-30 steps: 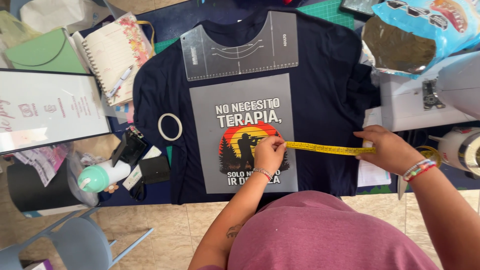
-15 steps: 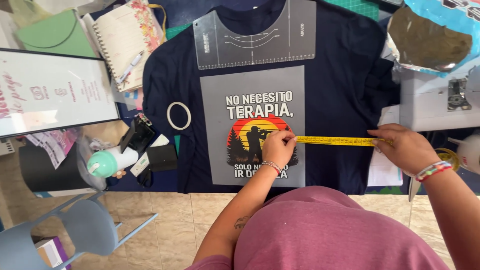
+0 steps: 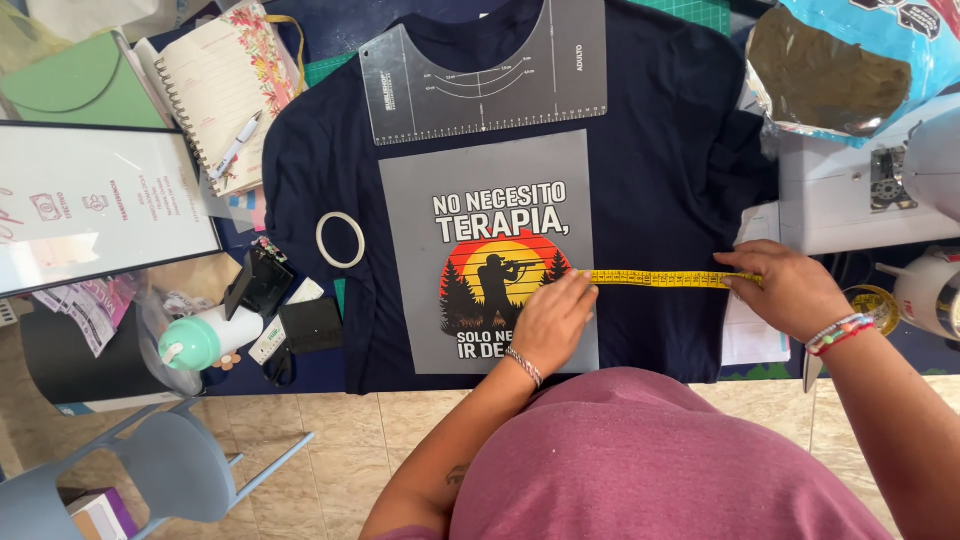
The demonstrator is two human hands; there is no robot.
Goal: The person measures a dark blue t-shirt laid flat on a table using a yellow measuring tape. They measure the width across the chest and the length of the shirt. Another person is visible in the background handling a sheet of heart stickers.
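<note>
A dark navy t-shirt [image 3: 660, 160] lies flat on the table. On its chest rests a grey transfer sheet [image 3: 420, 260] with a sunset print and white lettering. A clear alignment ruler [image 3: 480, 75] sits at the collar. A yellow measuring tape [image 3: 660, 278] stretches level from the sheet's right edge to the shirt's right side. My left hand [image 3: 552, 322] pins one tape end at the sheet's edge. My right hand [image 3: 785, 288], with bead bracelets at the wrist, presses the other end at the shirt's side.
A tape ring [image 3: 341, 240] lies on the shirt's left side. Left of it are a spiral notebook with pen [image 3: 215, 90], a framed white sign [image 3: 90, 205], a mint bottle [image 3: 200, 340] and black items. A white machine [image 3: 860, 190] and foil bag [image 3: 850, 70] stand right. A grey chair [image 3: 150, 470] is below.
The view has shifted, so the shirt and table sit a little differently in the frame. Both hands keep the tape stretched between the sheet's edge and the shirt's side.
</note>
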